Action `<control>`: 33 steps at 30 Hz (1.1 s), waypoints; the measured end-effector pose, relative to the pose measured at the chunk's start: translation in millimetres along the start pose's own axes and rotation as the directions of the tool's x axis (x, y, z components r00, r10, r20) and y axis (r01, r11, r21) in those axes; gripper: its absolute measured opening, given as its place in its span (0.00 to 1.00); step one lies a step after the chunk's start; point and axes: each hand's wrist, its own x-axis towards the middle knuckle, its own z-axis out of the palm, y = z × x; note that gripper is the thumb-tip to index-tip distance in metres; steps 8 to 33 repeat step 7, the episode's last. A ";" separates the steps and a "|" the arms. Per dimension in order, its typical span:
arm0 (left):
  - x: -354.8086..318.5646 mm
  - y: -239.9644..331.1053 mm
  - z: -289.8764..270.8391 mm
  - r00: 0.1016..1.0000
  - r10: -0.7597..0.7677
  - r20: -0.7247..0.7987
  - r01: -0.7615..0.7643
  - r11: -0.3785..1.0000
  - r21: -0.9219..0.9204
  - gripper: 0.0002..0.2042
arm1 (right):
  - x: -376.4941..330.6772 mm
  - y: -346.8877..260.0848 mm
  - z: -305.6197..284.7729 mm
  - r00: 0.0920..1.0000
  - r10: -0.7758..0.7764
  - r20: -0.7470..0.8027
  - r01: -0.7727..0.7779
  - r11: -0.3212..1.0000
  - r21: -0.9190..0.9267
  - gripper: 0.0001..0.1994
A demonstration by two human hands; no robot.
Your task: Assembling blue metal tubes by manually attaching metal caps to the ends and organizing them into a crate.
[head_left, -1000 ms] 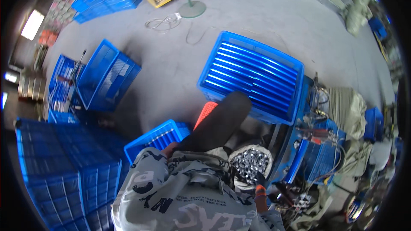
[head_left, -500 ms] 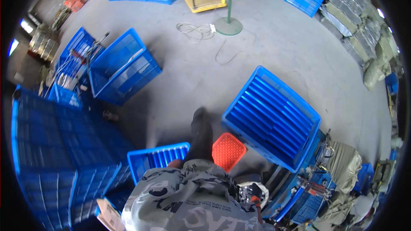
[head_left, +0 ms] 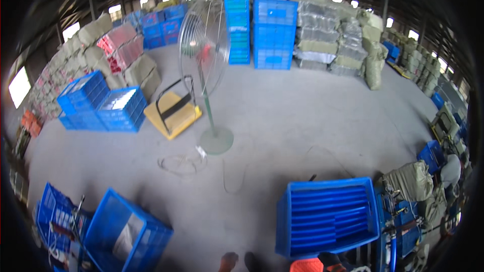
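Observation:
My left hand [head_left: 229,261] hangs low at the bottom edge, just left of a dark shoe [head_left: 251,261]; its fingers are blurred, and I see nothing clearly held in it. My right hand [head_left: 333,263], dark with an orange patch, is cut off by the lower edge, beside the red-orange plastic stool [head_left: 306,265]. Whether it holds anything is hidden. Nearest to it stands a large blue crate [head_left: 282,221] with rows of long, shiny blue pieces [head_left: 327,219] inside.
At lower left stands a tilted blue crate [head_left: 156,239] with something pale inside. A pedestal fan [head_left: 216,141], a yellow platform trolley [head_left: 174,116] and a loose cable [head_left: 179,165] are ahead. Stacked blue crates [head_left: 275,35] and wrapped bales [head_left: 317,32] line the back. Tools and sacks [head_left: 411,181] crowd the right.
The view has lifted from my lap toward the far hall, so the crates sit lower in the picture. My left hand has left the edge of the small blue crate.

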 end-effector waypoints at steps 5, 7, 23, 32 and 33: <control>-11.7 -10.3 -68.9 0.857 -0.510 0.074 0.428 0.627 -0.651 0.17 | 114.4 -133.4 24.7 0.980 0.121 0.158 -0.150 0.970 0.190 0.26; -26.2 -17.0 -76.0 0.880 -0.472 0.043 0.381 0.650 -0.657 0.24 | 138.6 -167.4 21.5 0.984 0.080 0.158 -0.104 0.983 0.154 0.25; -26.2 -17.0 -76.0 0.880 -0.472 0.043 0.381 0.650 -0.657 0.24 | 138.6 -167.4 21.5 0.984 0.080 0.158 -0.104 0.983 0.154 0.25; -26.2 -17.0 -76.0 0.880 -0.472 0.043 0.381 0.650 -0.657 0.24 | 138.6 -167.4 21.5 0.984 0.080 0.158 -0.104 0.983 0.154 0.25; -26.2 -17.0 -76.0 0.880 -0.472 0.043 0.381 0.650 -0.657 0.24 | 138.6 -167.4 21.5 0.984 0.080 0.158 -0.104 0.983 0.154 0.25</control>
